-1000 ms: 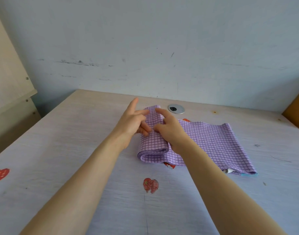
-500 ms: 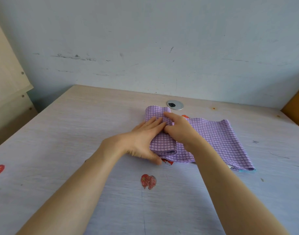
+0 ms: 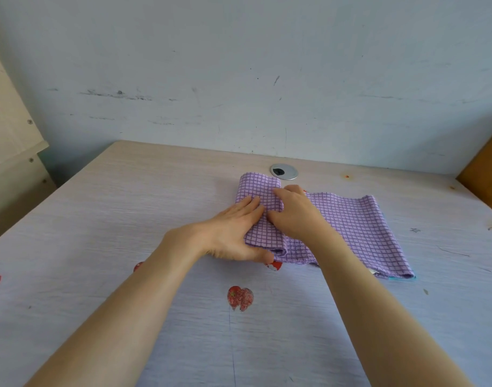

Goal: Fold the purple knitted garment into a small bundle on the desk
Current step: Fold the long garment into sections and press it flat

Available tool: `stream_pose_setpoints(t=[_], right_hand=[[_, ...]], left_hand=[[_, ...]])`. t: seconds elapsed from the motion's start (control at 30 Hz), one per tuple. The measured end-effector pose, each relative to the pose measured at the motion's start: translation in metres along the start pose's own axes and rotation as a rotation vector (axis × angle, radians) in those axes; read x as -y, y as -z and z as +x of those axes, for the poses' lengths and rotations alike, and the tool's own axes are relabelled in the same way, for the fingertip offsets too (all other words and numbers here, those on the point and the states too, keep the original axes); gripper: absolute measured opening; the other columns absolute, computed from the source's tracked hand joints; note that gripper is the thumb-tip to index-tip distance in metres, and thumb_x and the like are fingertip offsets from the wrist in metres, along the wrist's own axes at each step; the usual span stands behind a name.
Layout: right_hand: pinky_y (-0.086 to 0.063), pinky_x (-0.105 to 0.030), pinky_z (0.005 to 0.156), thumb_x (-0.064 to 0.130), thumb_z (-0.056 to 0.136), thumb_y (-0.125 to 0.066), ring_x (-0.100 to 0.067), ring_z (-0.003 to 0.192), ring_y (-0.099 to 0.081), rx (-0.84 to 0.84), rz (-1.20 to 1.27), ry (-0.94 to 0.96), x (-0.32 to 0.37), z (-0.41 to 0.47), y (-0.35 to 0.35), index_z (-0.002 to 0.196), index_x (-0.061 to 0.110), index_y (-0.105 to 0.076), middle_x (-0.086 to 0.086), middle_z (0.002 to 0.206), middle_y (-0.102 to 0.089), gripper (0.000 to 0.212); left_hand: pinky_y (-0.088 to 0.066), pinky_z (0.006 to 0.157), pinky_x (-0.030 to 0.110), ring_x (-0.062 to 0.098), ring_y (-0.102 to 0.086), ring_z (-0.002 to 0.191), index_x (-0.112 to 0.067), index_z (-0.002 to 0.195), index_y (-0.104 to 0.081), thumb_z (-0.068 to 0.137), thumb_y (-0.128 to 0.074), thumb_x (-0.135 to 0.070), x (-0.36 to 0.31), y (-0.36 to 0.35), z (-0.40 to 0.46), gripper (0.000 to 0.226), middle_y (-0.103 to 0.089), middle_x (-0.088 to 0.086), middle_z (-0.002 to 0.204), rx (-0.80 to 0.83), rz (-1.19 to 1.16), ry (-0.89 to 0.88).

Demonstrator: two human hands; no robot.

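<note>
The purple checked garment (image 3: 359, 227) lies flat on the desk (image 3: 127, 208) as a long strip running to the right. Its left end is turned over into a thick fold (image 3: 263, 234). My left hand (image 3: 228, 233) lies against the fold's left side, fingers on top and thumb along its near edge. My right hand (image 3: 292, 213) sits on top of the fold, fingers curled into the cloth at its right edge. Both hands touch each other over the fold.
A round metal cable grommet (image 3: 284, 171) sits in the desk just behind the garment. Red strawberry stickers (image 3: 240, 298) mark the desk in front. A wall rises close behind, a pale cabinet (image 3: 10, 141) stands at left, and a wooden board (image 3: 484, 174) at right.
My left hand came down from a raised, open pose and settled flat on the fold. The folded end has moved a little to the right over the strip.
</note>
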State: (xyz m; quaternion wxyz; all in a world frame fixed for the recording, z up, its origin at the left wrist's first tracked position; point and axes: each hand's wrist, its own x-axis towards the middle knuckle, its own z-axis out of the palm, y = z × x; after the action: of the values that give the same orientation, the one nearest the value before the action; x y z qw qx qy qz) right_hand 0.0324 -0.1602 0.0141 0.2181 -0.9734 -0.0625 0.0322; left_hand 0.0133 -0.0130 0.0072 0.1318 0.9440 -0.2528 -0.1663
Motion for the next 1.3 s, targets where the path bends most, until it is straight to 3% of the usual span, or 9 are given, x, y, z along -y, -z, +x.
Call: stream_pose_setpoints(t=[0.23, 0.4, 0.47, 0.57, 0.7, 0.87, 1.1, 1.2, 1.3], right_hand=[[-0.017, -0.042, 0.115, 0.025, 0.098, -0.035, -0.024, 0.142, -0.017, -0.109, -0.007, 0.135, 0.008, 0.005, -0.002, 0.141, 0.011, -0.032, -0.003, 0.156, -0.017, 0.046], [0.004, -0.038, 0.116, 0.034, 0.100, -0.021, -0.016, 0.145, 0.003, -0.010, -0.150, 0.224, 0.020, 0.016, -0.017, 0.147, 0.015, -0.013, -0.001, 0.158, -0.004, 0.052], [0.008, -0.044, 0.115, 0.036, 0.099, -0.018, -0.017, 0.145, 0.007, 0.011, -0.160, 0.173, 0.022, 0.021, -0.023, 0.148, 0.017, -0.009, 0.001, 0.158, 0.000, 0.053], [0.007, -0.047, 0.114, 0.038, 0.099, -0.015, -0.018, 0.145, 0.009, 0.022, -0.067, 0.114, 0.024, 0.026, -0.030, 0.148, 0.018, -0.007, 0.002, 0.158, 0.002, 0.053], [0.006, -0.044, 0.115, 0.037, 0.099, -0.015, -0.018, 0.145, 0.009, 0.015, 0.017, 0.120, 0.028, 0.029, -0.032, 0.148, 0.018, -0.007, 0.000, 0.158, 0.003, 0.053], [0.007, -0.048, 0.114, 0.040, 0.098, -0.012, -0.020, 0.145, 0.009, 0.063, -0.190, 0.143, 0.022, 0.037, -0.041, 0.149, 0.022, -0.006, 0.000, 0.158, 0.004, 0.054], [0.007, -0.046, 0.115, 0.041, 0.098, -0.014, -0.025, 0.145, 0.007, 0.019, -0.343, 0.177, 0.016, 0.042, -0.051, 0.148, 0.021, -0.008, -0.004, 0.158, 0.002, 0.055], [0.001, -0.046, 0.117, 0.037, 0.098, -0.019, -0.026, 0.145, -0.004, -0.017, -0.171, 0.188, 0.016, 0.042, -0.050, 0.146, 0.016, -0.021, -0.005, 0.156, -0.013, 0.052], [-0.020, -0.037, 0.114, 0.026, 0.098, -0.036, -0.028, 0.136, -0.029, -0.166, 0.299, 0.189, 0.013, 0.025, -0.034, 0.129, 0.005, -0.048, -0.012, 0.143, -0.040, 0.040]], left_hand=[[-0.016, 0.104, 0.014, 0.018, -0.025, 0.140, -0.010, 0.145, -0.020, 0.094, -0.043, -0.006, 0.003, -0.002, 0.008, 0.057, -0.025, 0.007, 0.152, -0.518, -0.517, 0.124], [-0.029, 0.114, 0.036, 0.018, -0.031, 0.138, -0.011, 0.145, -0.023, 0.088, -0.047, 0.003, 0.015, -0.005, 0.014, 0.063, -0.028, 0.008, 0.152, -0.517, -1.021, 0.283], [-0.033, 0.110, 0.032, 0.015, -0.036, 0.133, -0.010, 0.144, -0.024, 0.086, -0.048, 0.005, 0.013, -0.004, 0.013, 0.064, -0.032, 0.007, 0.150, -0.502, -1.097, 0.266], [-0.039, 0.084, 0.014, 0.004, -0.039, 0.113, -0.007, 0.143, -0.025, 0.084, -0.046, 0.011, 0.008, -0.003, 0.010, 0.065, -0.035, 0.006, 0.146, -0.450, -1.176, 0.185], [-0.043, 0.074, 0.012, 0.002, -0.040, 0.111, -0.007, 0.143, -0.024, 0.081, -0.040, 0.022, 0.010, -0.002, 0.009, 0.069, -0.035, 0.006, 0.146, -0.442, -1.284, 0.142], [-0.045, 0.090, 0.023, 0.006, -0.049, 0.111, -0.012, 0.137, -0.031, 0.079, -0.042, 0.017, 0.016, -0.006, 0.011, 0.066, -0.050, -0.003, 0.126, -0.390, -1.103, 0.168], [-0.024, 0.116, 0.035, 0.017, -0.022, 0.141, -0.019, 0.149, 0.000, 0.083, -0.051, -0.001, 0.019, -0.006, 0.012, 0.086, -0.018, 0.005, 0.155, -0.318, -0.836, 0.211], [-0.019, 0.115, 0.027, 0.015, -0.018, 0.143, -0.018, 0.149, 0.000, 0.086, -0.050, -0.002, 0.015, -0.003, 0.010, 0.081, -0.013, 0.003, 0.157, -0.326, -0.777, 0.194], [-0.025, 0.111, 0.025, 0.015, -0.026, 0.140, -0.018, 0.147, -0.015, 0.089, -0.055, -0.012, 0.015, -0.004, 0.003, 0.071, -0.023, 0.001, 0.154, -0.356, -0.723, 0.143]])
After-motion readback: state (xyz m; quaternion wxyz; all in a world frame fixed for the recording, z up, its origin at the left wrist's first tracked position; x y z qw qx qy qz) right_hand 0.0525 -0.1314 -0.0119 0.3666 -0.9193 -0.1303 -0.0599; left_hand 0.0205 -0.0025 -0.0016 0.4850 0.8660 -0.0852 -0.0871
